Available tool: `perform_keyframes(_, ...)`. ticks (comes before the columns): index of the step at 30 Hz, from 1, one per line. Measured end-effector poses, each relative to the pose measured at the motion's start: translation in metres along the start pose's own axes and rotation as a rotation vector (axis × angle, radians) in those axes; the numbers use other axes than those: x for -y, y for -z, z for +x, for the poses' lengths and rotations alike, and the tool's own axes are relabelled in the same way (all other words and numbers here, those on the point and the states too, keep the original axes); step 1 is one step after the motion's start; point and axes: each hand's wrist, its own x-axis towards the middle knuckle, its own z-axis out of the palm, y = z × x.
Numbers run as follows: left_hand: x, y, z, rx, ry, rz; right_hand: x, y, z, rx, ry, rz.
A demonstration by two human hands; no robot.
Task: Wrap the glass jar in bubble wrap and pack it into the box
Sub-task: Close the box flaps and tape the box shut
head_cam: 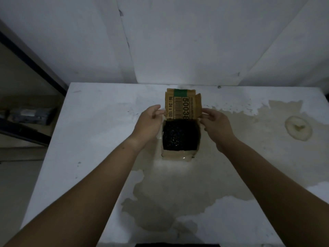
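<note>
Both bare forearms are stretched out from the bottom corners of the view, over the white bench (99, 139), whose paint is worn away in wide beige patches. Further out, the left hand (148, 120) is set against the left side of the cardboard box (177, 155), and its fingers (158, 111) are loosely curled and spread, the tips touching the left edge of the raised flap (183, 107); nothing is clasped in them. On the other side, the right hand (216, 124) is placed by the box's right wall, its fingers (207, 113) half open and laid against the flap's right edge. The flap is stood upright at the far side of the box, with a barcode, large printed digits and a green band shown on its face. Inside the open box, a dark bundle of bubble wrap (179, 135) is seen, filling the opening from wall to wall and glinting in spots; the glass jar itself cannot be made out under the wrap. The box is set near the middle of the bench, toward the white wall (178, 41) behind. A round stain (298, 128) is marked on the bench well off to the right.
</note>
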Motion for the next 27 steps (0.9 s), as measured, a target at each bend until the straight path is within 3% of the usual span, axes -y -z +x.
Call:
perform_keyframes(5,0.008,-0.004,-0.005,-0.057,-0.050,0.024,-0.011,0.006,0.005,-0.035,0.003,-0.069)
perform_keyframes(16,0.007,-0.006,-0.020,-0.100,-0.130,0.188,-0.022,0.017,0.014,0.110,0.265,-0.385)
perform_keyframes(22,0.006,0.000,-0.039,0.029,-0.209,0.204,-0.025,0.015,0.005,0.073,0.481,-0.594)
perform_keyframes(27,0.019,0.005,-0.041,0.081,-0.330,0.355,-0.023,0.013,0.004,0.095,0.461,-0.610)
